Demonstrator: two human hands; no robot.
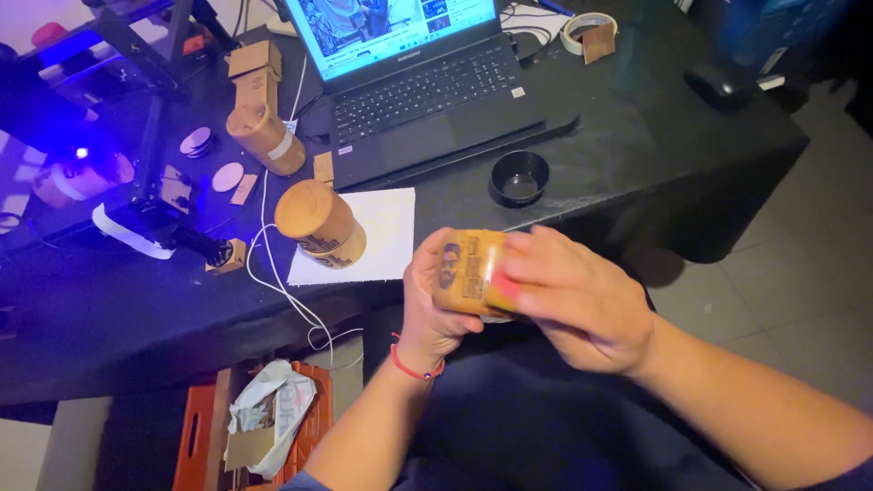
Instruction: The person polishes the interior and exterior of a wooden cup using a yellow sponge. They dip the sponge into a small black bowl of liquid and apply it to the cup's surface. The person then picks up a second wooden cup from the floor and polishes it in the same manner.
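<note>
three wooden cylinders (468,273), one laptop (427,82)

wooden cylinder (471,273) | tan, dark engraved marks | sideways, held above lap

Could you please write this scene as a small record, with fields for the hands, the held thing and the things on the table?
left hand: left hand grips the wooden cylinder from the left side
right hand: right hand covers its right end
held thing: engraved with dark marks, held on its side above the lap
table: black table
on table: open laptop; small black bowl; white paper sheet with a second wooden cylinder partly on it; a third wooden cylinder behind
wrist: red bracelet on the left
</note>
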